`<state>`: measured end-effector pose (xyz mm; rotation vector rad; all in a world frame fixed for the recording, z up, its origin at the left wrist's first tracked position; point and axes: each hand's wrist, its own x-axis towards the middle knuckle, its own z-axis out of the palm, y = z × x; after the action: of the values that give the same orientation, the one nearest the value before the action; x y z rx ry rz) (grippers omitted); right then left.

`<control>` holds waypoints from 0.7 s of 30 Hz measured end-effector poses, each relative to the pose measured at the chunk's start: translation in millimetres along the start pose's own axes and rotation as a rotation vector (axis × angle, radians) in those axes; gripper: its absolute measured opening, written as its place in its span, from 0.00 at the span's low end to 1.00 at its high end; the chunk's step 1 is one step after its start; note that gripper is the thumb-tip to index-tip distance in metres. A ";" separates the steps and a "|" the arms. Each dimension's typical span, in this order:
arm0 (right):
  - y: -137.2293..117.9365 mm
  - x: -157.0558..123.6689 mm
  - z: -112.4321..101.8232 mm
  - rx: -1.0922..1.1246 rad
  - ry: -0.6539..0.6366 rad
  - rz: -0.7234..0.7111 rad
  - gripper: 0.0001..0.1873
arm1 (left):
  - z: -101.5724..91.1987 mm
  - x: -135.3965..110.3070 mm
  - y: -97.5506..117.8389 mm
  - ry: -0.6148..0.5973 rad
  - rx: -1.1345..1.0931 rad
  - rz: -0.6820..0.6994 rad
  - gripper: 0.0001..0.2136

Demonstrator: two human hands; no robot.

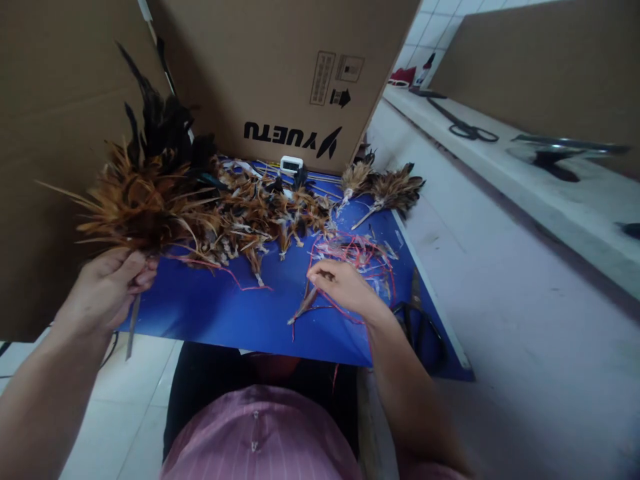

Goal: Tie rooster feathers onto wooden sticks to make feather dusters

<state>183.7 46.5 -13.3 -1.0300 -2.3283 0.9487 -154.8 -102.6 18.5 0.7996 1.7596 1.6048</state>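
My left hand (pixel 107 287) is closed round the stem of a feather duster (pixel 140 200), a thick bunch of brown and black feathers held up at the left; a thin stick (pixel 131 327) hangs below the fist. My right hand (pixel 340 287) rests on the blue board (pixel 225 313), fingers pinched on a small feather bundle (pixel 303 308) with red string (pixel 345 253) tangled beside it. A heap of loose brown feather bundles (pixel 260 217) lies across the board between the hands.
Black scissors (pixel 420 323) lie on the board right of my wrist. Two finished feather tufts (pixel 385 190) sit at the far right corner. A large cardboard box (pixel 280 73) stands behind, another cardboard wall at left. On the grey ledge lie more scissors (pixel 467 128).
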 end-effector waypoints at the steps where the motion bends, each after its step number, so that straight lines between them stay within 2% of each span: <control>1: 0.2 9.6 5.8 -0.073 0.012 0.015 0.08 | -5.1 -2.0 0.4 -0.008 -0.003 0.014 0.12; 4: -1.3 46.6 27.4 -0.246 0.012 0.166 0.09 | -16.1 -9.7 1.1 -0.007 -0.012 0.026 0.14; 6: -3.9 71.7 41.5 -0.377 0.042 0.303 0.15 | -18.1 -15.5 1.9 0.004 -0.019 0.025 0.13; 8: -6.6 91.6 52.5 -0.454 0.039 0.405 0.20 | -15.6 -21.2 3.4 0.009 -0.032 0.029 0.12; 11: -7.6 106.0 60.6 -0.469 0.009 0.451 0.18 | -5.9 -27.7 5.8 -0.003 -0.063 0.023 0.10; 14: -3.4 101.5 57.6 -0.442 0.008 0.423 0.13 | 8.0 -30.2 3.9 -0.043 -0.116 -0.003 0.11; 18: 8.1 76.4 38.5 -0.393 0.065 0.357 0.10 | 29.4 -25.5 -9.7 -0.145 -0.191 -0.095 0.13; 20: 9.4 59.7 25.1 -0.287 0.153 0.320 0.09 | 41.2 -21.5 -18.3 -0.200 -0.215 -0.122 0.15; 21: 6.7 51.0 18.5 -0.133 0.233 0.287 0.09 | 47.5 -19.6 -22.0 -0.227 -0.219 -0.133 0.15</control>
<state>143.2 81.1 -25.7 -1.4747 -2.1090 0.7331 -106.1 -90.1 -5.9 0.7135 1.4196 1.5220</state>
